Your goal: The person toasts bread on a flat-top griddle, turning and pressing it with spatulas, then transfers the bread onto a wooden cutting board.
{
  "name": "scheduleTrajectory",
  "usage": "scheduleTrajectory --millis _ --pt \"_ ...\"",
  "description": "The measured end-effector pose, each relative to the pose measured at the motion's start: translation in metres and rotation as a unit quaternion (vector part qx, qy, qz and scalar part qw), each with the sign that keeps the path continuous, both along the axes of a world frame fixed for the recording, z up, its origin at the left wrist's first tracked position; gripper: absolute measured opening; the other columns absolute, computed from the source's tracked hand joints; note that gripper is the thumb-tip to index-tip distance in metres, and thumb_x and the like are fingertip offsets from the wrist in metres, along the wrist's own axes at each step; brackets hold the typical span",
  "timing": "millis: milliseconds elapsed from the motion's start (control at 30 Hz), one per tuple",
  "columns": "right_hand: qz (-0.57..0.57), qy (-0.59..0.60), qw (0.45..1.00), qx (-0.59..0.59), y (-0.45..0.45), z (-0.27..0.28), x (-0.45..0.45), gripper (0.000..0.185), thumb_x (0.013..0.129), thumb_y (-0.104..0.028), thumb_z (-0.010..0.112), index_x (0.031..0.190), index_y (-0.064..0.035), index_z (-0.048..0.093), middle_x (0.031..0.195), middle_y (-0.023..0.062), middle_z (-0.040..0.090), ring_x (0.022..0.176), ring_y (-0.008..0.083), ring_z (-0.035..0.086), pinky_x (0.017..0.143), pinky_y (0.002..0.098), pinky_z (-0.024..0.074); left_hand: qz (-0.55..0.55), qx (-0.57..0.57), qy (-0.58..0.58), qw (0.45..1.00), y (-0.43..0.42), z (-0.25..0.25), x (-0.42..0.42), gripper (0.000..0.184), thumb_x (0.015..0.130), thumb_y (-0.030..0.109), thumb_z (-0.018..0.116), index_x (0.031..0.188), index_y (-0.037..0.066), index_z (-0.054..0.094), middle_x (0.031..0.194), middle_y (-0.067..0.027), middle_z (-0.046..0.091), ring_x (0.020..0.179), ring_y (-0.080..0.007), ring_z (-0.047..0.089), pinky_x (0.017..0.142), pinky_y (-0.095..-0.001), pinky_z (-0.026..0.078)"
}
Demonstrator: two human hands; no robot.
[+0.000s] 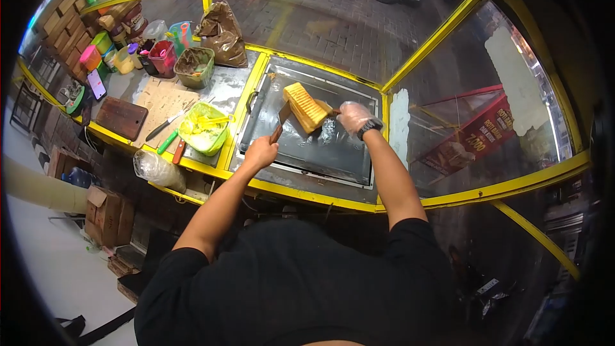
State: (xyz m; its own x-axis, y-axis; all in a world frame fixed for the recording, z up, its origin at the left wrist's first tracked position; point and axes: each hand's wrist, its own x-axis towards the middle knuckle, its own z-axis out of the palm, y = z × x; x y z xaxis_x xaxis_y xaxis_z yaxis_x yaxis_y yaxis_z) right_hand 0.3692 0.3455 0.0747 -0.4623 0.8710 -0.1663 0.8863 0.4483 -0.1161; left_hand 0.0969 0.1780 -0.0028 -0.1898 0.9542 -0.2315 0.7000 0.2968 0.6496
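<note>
A block of toasted bread (307, 107), golden and ridged across its top, sits tilted on the dark flat griddle (269, 154). My left hand (261, 152) is closed round the wooden handle of a spatula (284, 115), whose metal blade stands against the bread's left side. On the other side, my right hand (356, 118), in a clear plastic glove, is closed on a dark handle that looks like a second spatula (334, 113). Its blade is mostly hidden by the bread. A few shiny wet spots show on the griddle just below the bread.
Left of the griddle stands a green tub of yellow spread (205, 129), with knives (164, 124) beside it. Farther left are a brown board (120, 118) and a phone (96, 84). Containers (195, 67) and a brown bag (222, 35) line the back. A yellow frame (384, 115) borders the counter.
</note>
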Motion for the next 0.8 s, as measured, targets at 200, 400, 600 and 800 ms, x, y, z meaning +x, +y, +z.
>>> scheduleTrajectory --millis 200,400,600,800 --pt "-0.2 0.171 0.964 -0.034 -0.061 -0.054 0.038 0.026 0.085 -0.026 0.067 0.089 -0.0002 0.071 0.094 0.0262 0.068 0.09 0.0435 0.066 0.079 0.0474 0.0526 -0.06 -0.002 -0.007 0.998 -0.001 0.0 0.007 0.033 0.088 0.029 0.059 0.099 -0.001 0.066 0.097 -0.029 0.066 0.098 -0.0457 0.062 0.086 -0.0519 0.048" --pt "-0.198 0.255 0.941 0.105 -0.124 -0.106 -0.003 0.02 0.089 -0.021 0.063 0.082 -0.0019 0.062 0.081 0.0241 0.065 0.078 0.044 0.064 0.071 0.0506 0.0504 -0.109 0.008 -0.014 0.994 -0.041 0.002 0.047 0.033 0.089 0.028 0.059 0.095 -0.004 0.061 0.091 -0.0316 0.065 0.092 -0.049 0.061 0.083 -0.0551 0.047" --pt "-0.229 0.24 0.943 0.033 -0.137 -0.07 0.025 0.028 0.086 -0.028 0.065 0.075 -0.0025 0.067 0.077 0.0221 0.065 0.074 0.0419 0.064 0.065 0.0485 0.05 -0.078 0.02 -0.062 0.995 -0.087 0.001 0.046 0.03 0.09 0.026 0.059 0.097 -0.003 0.059 0.086 -0.0309 0.064 0.088 -0.0494 0.061 0.078 -0.0548 0.047" --pt "-0.109 -0.025 0.993 -0.045 -0.028 -0.118 0.171 0.022 0.089 -0.025 0.065 0.081 -0.0071 0.075 0.079 0.0125 0.071 0.071 0.0234 0.07 0.069 0.0382 0.0542 -0.045 -0.004 -0.053 0.998 -0.094 0.013 0.042 0.029 0.091 0.026 0.059 0.1 -0.001 0.06 0.087 -0.0302 0.065 0.088 -0.048 0.062 0.077 -0.0537 0.048"
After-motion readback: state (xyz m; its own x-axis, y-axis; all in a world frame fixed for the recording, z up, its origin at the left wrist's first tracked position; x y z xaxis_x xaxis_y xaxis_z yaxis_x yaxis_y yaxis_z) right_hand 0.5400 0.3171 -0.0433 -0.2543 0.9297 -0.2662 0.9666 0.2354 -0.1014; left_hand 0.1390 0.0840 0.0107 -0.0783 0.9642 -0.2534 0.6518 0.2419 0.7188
